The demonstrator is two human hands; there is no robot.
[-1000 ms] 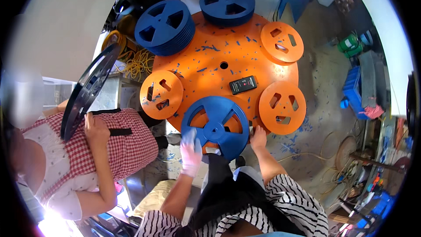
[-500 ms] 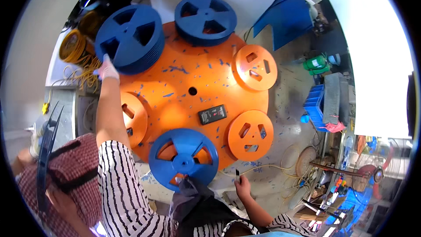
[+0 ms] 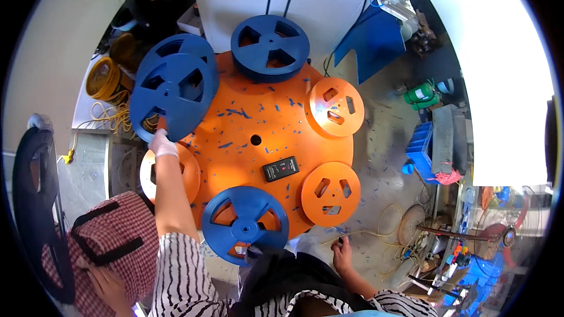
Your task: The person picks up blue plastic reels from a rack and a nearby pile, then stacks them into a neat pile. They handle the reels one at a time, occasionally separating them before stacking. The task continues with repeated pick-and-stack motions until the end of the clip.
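Note:
My left hand, in a white glove, is closed on the near rim of a blue plastic reel with cut-out windows. That reel sits tilted and shifted toward me over the blue reel stack at the far left of the round orange turntable. Held low by the near right edge, my right hand is closed round a small dark-tipped tool, its kind too small to make out. Between my arms, a single blue reel lies at the turntable's near edge.
Orange discs sit round the turntable, with another blue reel stack at the back. A black box and blue scraps lie on top. At left, a co-worker in a checked garment holds a dark blue reel. A yellow hose crosses the floor.
My left hand has come toward me, pulling the top blue reel off-centre from its stack. My right hand has shifted slightly right. The co-worker's reel has turned broadside and moved left.

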